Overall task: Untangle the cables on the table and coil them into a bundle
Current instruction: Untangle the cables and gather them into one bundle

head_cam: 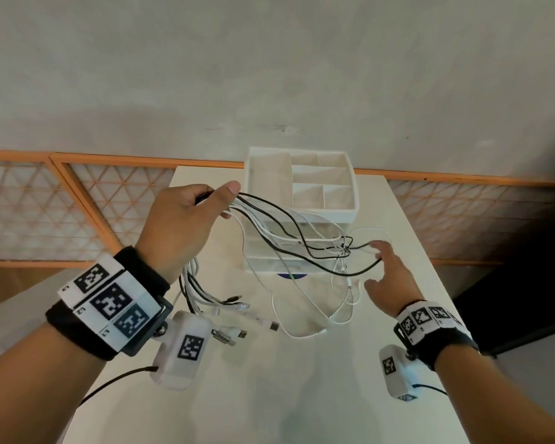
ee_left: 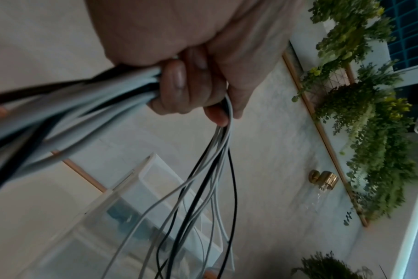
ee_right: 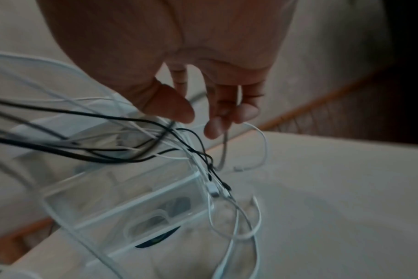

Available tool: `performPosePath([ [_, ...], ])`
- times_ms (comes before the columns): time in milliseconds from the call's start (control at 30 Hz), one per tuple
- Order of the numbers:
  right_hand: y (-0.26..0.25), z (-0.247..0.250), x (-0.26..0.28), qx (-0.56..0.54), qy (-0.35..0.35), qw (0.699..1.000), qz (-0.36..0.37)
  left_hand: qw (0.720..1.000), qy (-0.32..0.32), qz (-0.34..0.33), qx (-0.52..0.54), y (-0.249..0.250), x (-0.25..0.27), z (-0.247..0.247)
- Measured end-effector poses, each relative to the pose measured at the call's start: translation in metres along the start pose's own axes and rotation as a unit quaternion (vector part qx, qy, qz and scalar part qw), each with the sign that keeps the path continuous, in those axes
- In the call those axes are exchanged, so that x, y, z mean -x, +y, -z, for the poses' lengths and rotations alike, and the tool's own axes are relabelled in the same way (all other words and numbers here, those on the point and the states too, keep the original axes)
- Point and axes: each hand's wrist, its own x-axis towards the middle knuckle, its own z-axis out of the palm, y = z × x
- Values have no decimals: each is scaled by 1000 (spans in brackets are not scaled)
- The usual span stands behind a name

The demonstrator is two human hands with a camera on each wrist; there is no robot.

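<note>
Left hand [head_cam: 181, 219] grips cables [head_cam: 289, 238] | right hand [head_cam: 390, 277] fingertips blurred, contact unclear

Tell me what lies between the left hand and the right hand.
In the head view, black and white cables stretch from the left hand to the right hand, passing in front of the white drawer organizer.

A decorated indoor room is suggested by a white table [head_cam: 302, 379], orange lattice panels [head_cam: 77, 213], hanging greenery [ee_left: 370, 132] and a brass wall lamp [ee_left: 325, 179].

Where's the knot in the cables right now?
In the head view, the knot hangs right of centre, before the white drawer organizer, just left of the right hand.
</note>
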Motion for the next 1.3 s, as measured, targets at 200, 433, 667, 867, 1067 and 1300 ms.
performPosePath([
  [200, -93, 24, 33, -36, 54, 987, 149, 989, -65, -62, -116, 14, 15, -16],
  [433, -141, 3, 45, 67, -43, 978, 194, 948, -199, -143, -206, 13, 32, -38],
  [667, -70, 26, -16, 157, 32, 987, 33, 951, -276, 14, -136, -19, 34, -34],
  [867, -46, 53, -53, -43, 161, 985, -41, 923, -320, 186, -104, -89, 39, -30],
  [1067, -73, 90, -94, -171, 174, 970, 14, 959, -249, 124, -49, -65, 10, -37],
  [1300, -104, 131, -122, -384, 259, 874, 145, 984, -165, -17, -70, -27, -35, -35],
])
